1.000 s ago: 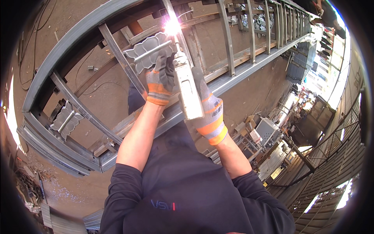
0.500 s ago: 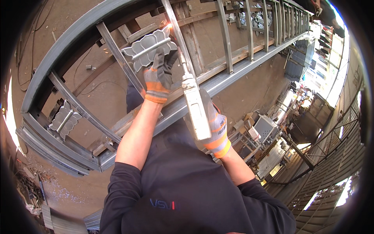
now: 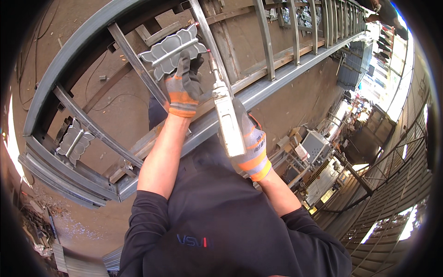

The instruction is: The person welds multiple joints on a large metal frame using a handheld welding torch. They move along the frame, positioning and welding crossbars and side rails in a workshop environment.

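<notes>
My left hand (image 3: 183,90), in a grey and orange work glove, is closed on the near side of a grey leaf-shaped metal ornament (image 3: 173,51). The ornament sits between two bars of a steel railing frame (image 3: 254,98). In my right hand (image 3: 253,145), also gloved and partly hidden, is a white handheld welding gun (image 3: 229,122). Its thin nozzle points at the ornament's near right corner, beside a bar (image 3: 214,48), where a small red spot shows. A faint red spot also shows at the ornament's far right corner.
A second similar ornament (image 3: 75,141) is set in the railing's left end. Several upright bars run off to the far right. Cables (image 3: 32,69) lie on the floor at left. A cluttered bench with a grey box (image 3: 315,147) stands at right; a person (image 3: 385,16) is at the far right.
The bright orange glow at the ornament's far right corner has faded to a faint red spot. The welding gun's nozzle now points at the near right corner. My left hand still grips the ornament.
</notes>
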A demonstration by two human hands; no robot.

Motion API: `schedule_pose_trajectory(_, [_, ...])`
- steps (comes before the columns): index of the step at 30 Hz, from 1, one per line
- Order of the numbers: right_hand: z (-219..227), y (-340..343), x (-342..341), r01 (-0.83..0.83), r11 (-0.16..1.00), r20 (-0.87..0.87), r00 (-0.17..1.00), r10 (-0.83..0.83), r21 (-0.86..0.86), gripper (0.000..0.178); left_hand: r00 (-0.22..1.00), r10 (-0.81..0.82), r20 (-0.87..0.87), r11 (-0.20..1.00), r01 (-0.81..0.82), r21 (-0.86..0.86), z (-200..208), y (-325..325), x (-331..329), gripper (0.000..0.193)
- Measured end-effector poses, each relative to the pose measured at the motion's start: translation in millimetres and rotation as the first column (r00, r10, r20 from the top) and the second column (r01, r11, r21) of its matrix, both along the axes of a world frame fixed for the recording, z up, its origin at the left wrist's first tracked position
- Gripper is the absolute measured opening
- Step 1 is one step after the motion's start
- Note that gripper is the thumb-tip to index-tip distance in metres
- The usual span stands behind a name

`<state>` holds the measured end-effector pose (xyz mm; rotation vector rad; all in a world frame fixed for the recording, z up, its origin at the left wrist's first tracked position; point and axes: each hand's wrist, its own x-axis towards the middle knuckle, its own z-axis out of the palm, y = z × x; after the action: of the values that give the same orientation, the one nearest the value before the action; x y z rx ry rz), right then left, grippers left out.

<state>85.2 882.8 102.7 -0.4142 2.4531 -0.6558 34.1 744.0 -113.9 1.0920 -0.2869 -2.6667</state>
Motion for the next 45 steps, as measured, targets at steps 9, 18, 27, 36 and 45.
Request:
schedule_pose_trajectory(9, [5,-9,-4,0.066,0.998,0.07,0.995,-0.065,-0.013,0.044,1.0,-0.017,0.013,0.999,0.017,-0.049,12,-3,-2,0.028])
schedule_pose_trajectory(18, [1,-13,-4,0.035,0.999,-0.032,0.999,-0.036,-0.004,0.041,0.997,0.076,0.012,0.997,-0.076,0.034,-7,3,-2,0.021])
schedule_pose_trajectory(27, [-1,-11,-2,0.027,0.999,-0.054,0.998,-0.028,-0.027,0.041,0.993,-0.121,0.003,0.895,0.111,-0.432,-46,13,15,0.039])
schedule_pose_trajectory(36, [3,-13,2,0.204,0.978,0.157,0.968,-0.197,-0.03,0.037,0.996,-0.088,0.016,0.996,0.088,-0.006,-18,2,4,0.029])
schedule_pose_trajectory(45, [4,-14,-2,0.097,0.995,0.061,0.993,-0.096,-0.012,0.039,0.99,-0.101,0.098,0.985,0.113,-0.127,-32,7,9,0.041])
